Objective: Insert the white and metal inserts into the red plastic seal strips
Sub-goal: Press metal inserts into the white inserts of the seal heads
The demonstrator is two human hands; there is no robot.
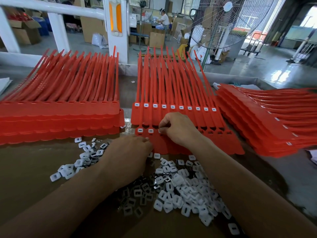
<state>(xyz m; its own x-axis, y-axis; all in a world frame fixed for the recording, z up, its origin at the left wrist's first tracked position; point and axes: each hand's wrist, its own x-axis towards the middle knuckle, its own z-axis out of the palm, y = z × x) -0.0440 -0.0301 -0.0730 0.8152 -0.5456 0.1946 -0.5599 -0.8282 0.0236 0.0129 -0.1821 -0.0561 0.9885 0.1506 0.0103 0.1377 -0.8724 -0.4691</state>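
A red seal strip sheet (173, 146) lies in front of me on the brown table, overlapping another red sheet (171, 117) whose row of sockets all hold white inserts. The near sheet has two white inserts (145, 130) seated at its left end. My right hand (178, 128) pinches a white insert at the third socket, fingers curled over it. My left hand (130, 152) rests at the near sheet's left edge, with its fingers bent and a small white piece at its fingertips. A loose heap of white and metal inserts (180, 188) lies between my forearms.
A stack of red sheets with bare sockets (58, 117) lies at the left. A stack with inserts (260, 124) lies at the right. More loose inserts (82, 158) lie scattered to the left of my left hand. Beyond the table stand a fan (223, 23) and boxes.
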